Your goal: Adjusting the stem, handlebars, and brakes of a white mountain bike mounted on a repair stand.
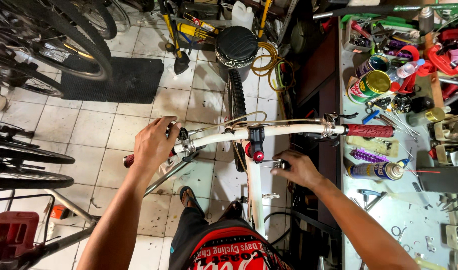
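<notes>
One white handlebar [284, 131]: left hand [154, 142] clamped on its nine-o'clock end, right hand [300, 169] pinching a small tool [279, 163]. One spray can [375, 171] on the bench [394, 210], three o'clock.

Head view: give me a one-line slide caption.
Left hand grips white handlebar; right hand holds a small tool near the stem.

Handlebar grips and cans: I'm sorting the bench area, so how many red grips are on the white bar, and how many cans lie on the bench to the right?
Red handlebar grips: 2, right grip and left grip under the left hand
Spray cans: 1, the spray can
Tins: 2, green tin and open tin
Total: 5
</notes>
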